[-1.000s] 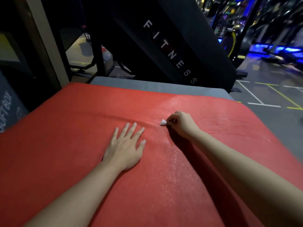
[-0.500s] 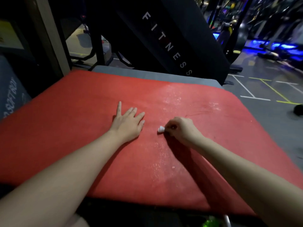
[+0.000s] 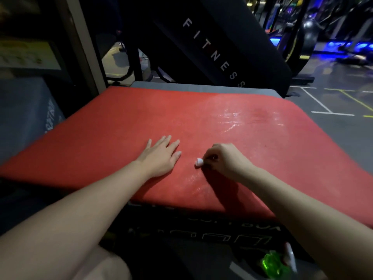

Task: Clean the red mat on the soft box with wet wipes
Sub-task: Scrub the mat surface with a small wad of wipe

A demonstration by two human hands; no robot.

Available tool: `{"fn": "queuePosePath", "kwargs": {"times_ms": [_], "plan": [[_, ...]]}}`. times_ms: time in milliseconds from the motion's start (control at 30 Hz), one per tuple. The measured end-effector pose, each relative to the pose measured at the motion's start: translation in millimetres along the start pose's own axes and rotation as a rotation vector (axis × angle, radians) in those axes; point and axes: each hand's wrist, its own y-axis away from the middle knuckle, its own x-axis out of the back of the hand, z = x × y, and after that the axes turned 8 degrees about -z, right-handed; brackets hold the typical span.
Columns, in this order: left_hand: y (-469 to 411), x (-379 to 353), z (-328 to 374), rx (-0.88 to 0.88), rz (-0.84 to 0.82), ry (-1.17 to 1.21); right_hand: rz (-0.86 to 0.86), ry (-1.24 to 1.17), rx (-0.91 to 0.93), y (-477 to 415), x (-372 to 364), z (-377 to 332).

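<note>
The red mat [image 3: 125, 126] covers the top of the soft box [image 3: 201, 227], whose dark front face carries lettering. My left hand [image 3: 161, 156] lies flat on the mat with straight fingers, near the middle. Just to its right, my right hand [image 3: 224, 160] is curled round a small bunched white wet wipe [image 3: 198, 162] and presses it onto the mat; only a white tip shows past the fingers. A wet, shiny patch [image 3: 232, 120] glistens on the mat's far right part.
A bright green object [image 3: 272, 263] lies on the floor at the lower right. A grey box [image 3: 22, 110] stands to the left. A black slanted panel with "FITNESS" lettering [image 3: 214, 53] rises behind the mat. Gym floor with painted lines [image 3: 323, 106] spreads to the right.
The view has pulled back and the mat's near edge and the box front now show. My right hand with the wipe has slid toward me; my left hand stays flat beside it.
</note>
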Motion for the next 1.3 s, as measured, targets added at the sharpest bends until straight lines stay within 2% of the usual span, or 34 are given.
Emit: {"fn": "queuePosePath", "kwargs": {"times_ms": [67,167,333,400,500,633,700,800,900,1200,1300], "plan": [[4,-4,1,0.009,0.016,0.017,0.112,-0.038,-0.065,-5,-12,-1],[14,-7,1,0.028,0.030,0.046,0.153,-0.069,-0.082,1,-23,-10],[38,-18,-5,0.067,-0.021,0.054,-0.077,-0.119,0.049,50,-14,-40],[43,-20,-5,0.063,-0.006,0.036,-0.118,-0.112,0.120,71,-16,-50],[48,-22,-3,0.067,0.003,0.031,-0.065,-0.084,0.159,80,-24,-53],[48,-21,-1,0.084,0.005,0.023,0.088,-0.105,0.060,80,-34,-51],[49,-21,-1,0.084,0.000,0.018,0.065,-0.096,0.095,87,-35,-53],[48,-23,-2,0.081,0.002,0.008,-0.062,-0.070,0.173,99,-26,-51],[46,-23,-1,0.076,0.016,0.009,-0.101,-0.045,0.148,97,-14,-39],[35,-9,5,0.086,0.056,-0.017,0.145,-0.082,-0.072,25,-12,-1],[27,-1,14,0.099,0.110,-0.062,0.044,-0.084,-0.059,29,-1,-6]]}}
